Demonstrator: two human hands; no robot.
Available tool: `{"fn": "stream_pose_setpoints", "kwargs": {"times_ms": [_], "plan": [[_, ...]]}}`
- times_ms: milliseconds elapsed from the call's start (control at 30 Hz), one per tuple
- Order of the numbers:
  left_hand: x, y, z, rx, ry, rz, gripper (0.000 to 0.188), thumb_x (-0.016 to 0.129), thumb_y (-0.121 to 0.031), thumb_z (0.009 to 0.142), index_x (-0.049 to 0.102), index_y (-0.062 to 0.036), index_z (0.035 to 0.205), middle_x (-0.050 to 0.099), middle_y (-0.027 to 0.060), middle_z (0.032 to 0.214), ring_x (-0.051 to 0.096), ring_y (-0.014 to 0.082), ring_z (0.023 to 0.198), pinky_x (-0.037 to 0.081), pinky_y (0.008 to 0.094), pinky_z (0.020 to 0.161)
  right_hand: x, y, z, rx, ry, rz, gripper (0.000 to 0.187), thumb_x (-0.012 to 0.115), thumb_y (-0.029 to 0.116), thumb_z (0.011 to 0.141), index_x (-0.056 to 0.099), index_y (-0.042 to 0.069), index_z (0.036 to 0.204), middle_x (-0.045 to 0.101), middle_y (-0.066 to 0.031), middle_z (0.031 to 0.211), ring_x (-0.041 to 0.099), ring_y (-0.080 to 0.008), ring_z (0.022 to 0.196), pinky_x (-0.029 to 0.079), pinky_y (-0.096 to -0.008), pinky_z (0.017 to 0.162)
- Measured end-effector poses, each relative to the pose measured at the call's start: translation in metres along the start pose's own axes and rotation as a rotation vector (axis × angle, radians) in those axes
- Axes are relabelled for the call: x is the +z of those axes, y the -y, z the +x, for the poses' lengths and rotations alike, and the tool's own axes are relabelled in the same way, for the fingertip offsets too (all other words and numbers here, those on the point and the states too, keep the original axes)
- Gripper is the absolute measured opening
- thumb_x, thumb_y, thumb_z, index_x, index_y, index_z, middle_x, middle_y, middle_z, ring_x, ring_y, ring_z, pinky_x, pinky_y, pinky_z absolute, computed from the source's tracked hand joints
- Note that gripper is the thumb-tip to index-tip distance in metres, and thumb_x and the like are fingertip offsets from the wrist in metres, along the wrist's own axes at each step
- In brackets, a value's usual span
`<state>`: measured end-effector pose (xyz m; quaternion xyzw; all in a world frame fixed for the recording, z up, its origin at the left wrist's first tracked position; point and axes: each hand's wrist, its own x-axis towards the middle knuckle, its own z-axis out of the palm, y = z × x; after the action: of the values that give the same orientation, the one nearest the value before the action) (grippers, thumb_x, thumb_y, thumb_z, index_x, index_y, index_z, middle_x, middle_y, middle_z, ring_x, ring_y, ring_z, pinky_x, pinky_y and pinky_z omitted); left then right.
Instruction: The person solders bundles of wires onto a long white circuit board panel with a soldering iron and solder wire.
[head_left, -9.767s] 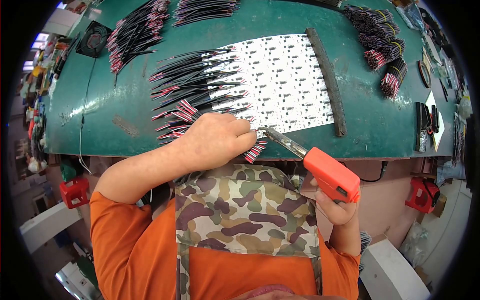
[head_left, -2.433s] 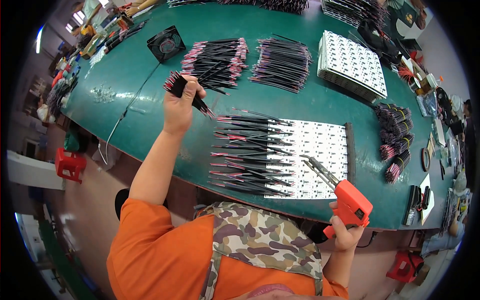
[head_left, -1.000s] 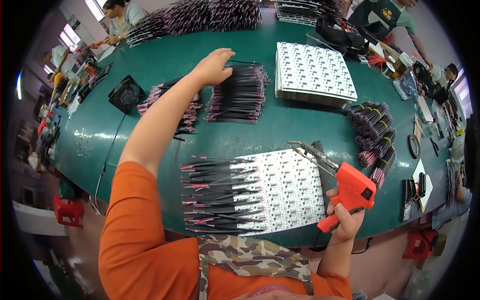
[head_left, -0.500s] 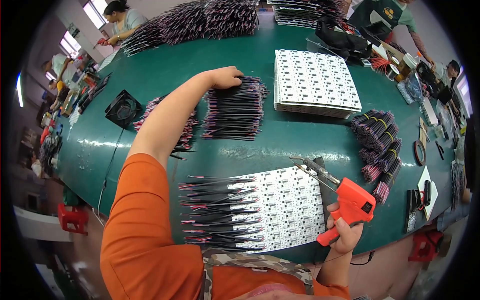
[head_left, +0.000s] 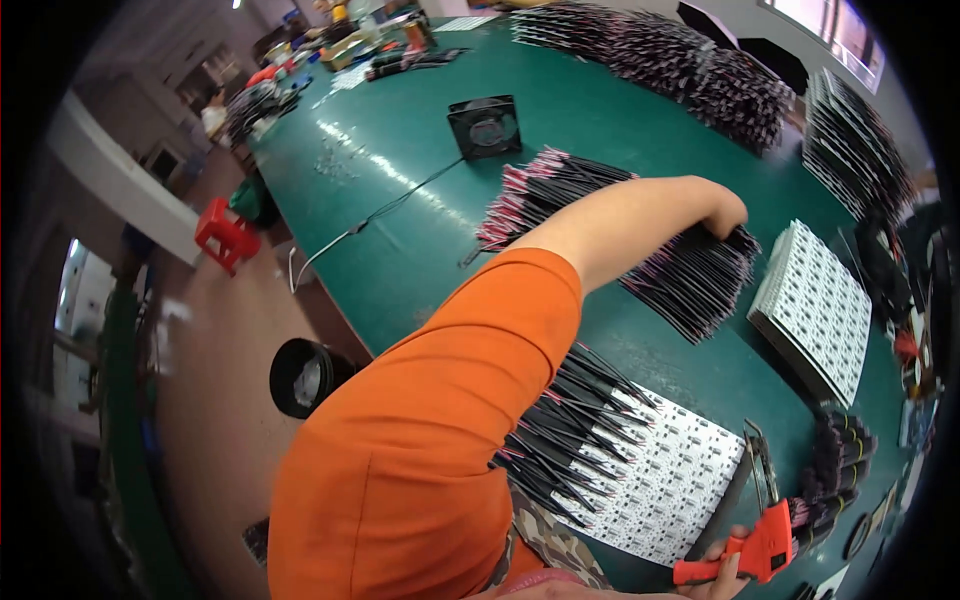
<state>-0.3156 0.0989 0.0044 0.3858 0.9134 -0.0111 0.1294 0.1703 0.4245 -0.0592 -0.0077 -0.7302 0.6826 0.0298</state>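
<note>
My left hand [head_left: 728, 210] reaches across to the far end of a pile of black cable pieces [head_left: 690, 285] with bared reddish ends. Its fingers bend down onto the pile, and their tips are hidden. At the lower right, my right hand [head_left: 728, 580] is closed around the handle of a red soldering gun [head_left: 765, 545], whose metal tip points away from me. Close to the gun lies a white circuit-board sheet [head_left: 680, 470] with rows of black marks. Several black cables [head_left: 580, 430] lie with their ends over its left part, partly covered by my left sleeve.
Another cable pile [head_left: 545, 190] and a black fan [head_left: 485, 127] with a cord stand beyond my left arm. A stack of white board sheets [head_left: 820, 310] sits right of the pile, above banded cable bundles [head_left: 840, 460]. A black bin [head_left: 305, 378] and red stool [head_left: 227, 236] are on the floor.
My view has swung left, so the table's contents appear farther right and tilted. My left hand stays at the cable pile's far end, and my right still holds the soldering gun.
</note>
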Motion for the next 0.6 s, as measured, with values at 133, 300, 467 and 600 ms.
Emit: {"fn": "stream_pose_setpoints", "kwargs": {"times_ms": [133,300,467,600], "plan": [[-0.005,-0.004,-0.025,-0.024,-0.021,0.092,0.036,0.062,-0.011,0.079,0.067,-0.0059,0.114,0.068,0.0178,0.113,0.063,0.0358,0.107,0.049,0.0446,0.091,0.006,0.017,0.024,-0.375,0.223,-0.392,0.065,0.074,0.015,0.084,0.044,0.000,0.140,0.052,-0.0039,0.083,0.049,-0.0172,0.073,0.046,-0.0343,0.068],[-0.011,-0.008,-0.042,-0.040,-0.184,0.155,0.033,0.063,-0.021,0.086,0.064,-0.0083,0.117,0.067,0.0148,0.116,0.064,0.0348,0.108,0.050,0.0456,0.090,-0.003,0.001,0.017,-0.316,0.169,-0.346,0.068,0.074,0.016,0.084,0.042,0.003,0.142,0.050,-0.0010,0.080,0.047,-0.0163,0.069,0.043,-0.0326,0.066],[-0.030,-0.020,-0.064,-0.032,-0.240,0.195,0.027,0.063,-0.025,0.087,0.065,-0.0101,0.110,0.069,0.0135,0.108,0.065,0.0351,0.105,0.051,0.0469,0.086,0.015,0.021,0.023,-0.281,0.082,-0.330,0.035,0.069,0.025,0.092,0.052,0.010,0.118,0.047,0.0032,0.079,0.046,-0.0130,0.068,0.041,-0.0303,0.063],[-0.040,-0.025,-0.086,-0.175,-0.588,-0.056,0.026,0.067,-0.025,0.085,0.063,-0.0062,0.103,0.070,0.0129,0.095,0.069,0.0305,0.089,0.053,0.0436,0.079,0.031,0.038,0.016,0.364,-0.227,0.274,0.026,0.066,0.024,0.094,0.050,0.010,0.110,0.047,0.0039,0.079,0.047,-0.0127,0.068,0.042,-0.0298,0.064]]}}
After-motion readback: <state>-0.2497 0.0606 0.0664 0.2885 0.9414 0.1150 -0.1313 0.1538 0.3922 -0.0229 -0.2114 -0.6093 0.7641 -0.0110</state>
